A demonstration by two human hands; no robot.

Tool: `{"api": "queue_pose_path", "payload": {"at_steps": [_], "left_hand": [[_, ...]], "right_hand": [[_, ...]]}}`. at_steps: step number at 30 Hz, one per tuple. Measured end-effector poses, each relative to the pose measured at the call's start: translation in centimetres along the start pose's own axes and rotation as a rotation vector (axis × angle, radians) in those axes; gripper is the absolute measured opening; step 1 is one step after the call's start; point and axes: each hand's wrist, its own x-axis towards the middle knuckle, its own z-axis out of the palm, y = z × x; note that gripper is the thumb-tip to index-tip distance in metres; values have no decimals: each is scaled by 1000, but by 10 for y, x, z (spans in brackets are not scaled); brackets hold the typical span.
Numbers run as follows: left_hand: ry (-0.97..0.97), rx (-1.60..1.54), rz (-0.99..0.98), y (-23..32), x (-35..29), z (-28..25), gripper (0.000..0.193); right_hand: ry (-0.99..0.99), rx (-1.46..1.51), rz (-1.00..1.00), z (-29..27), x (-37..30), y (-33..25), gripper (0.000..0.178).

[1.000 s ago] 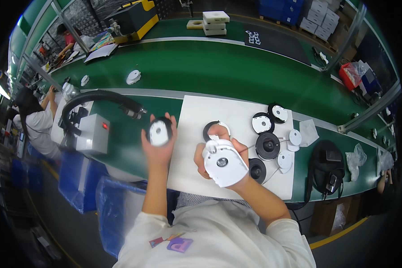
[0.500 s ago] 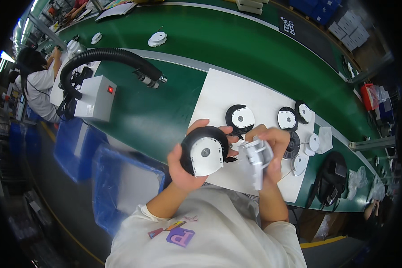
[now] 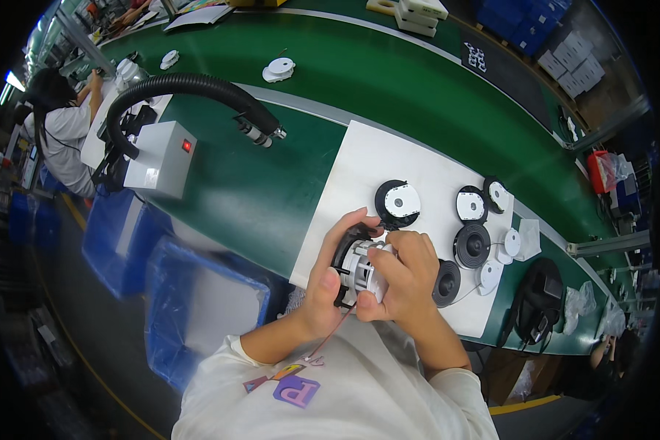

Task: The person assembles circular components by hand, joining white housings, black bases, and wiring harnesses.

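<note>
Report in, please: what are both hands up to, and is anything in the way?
Left hand gripping curved black part; right hand holding white part against it. Thin reddish wire trailing below. Nothing visibly blocking either hand.

A black round part (image 3: 349, 240) is gripped by the left hand (image 3: 320, 295); a white housing (image 3: 372, 283) is held against it by the right hand (image 3: 411, 280). Ridged black discs (image 3: 472, 246) are laid on a white board (image 3: 359, 165) placed on a green bench (image 3: 260, 191).
</note>
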Motion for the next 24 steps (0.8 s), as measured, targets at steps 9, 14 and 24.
{"api": "queue_pose_path", "payload": {"at_steps": [9,14,24], "left_hand": [[-51,83,35,-13,7,-1,90],[-62,71,-67,-19,9,2,92],[-253,134,-86,-39,23,6,105]], "right_hand": [[-9,23,44,1,-9,11,42],[-149,-105,123,-8,-4,13,44],[130,510,16,20,-31,55,47]]}}
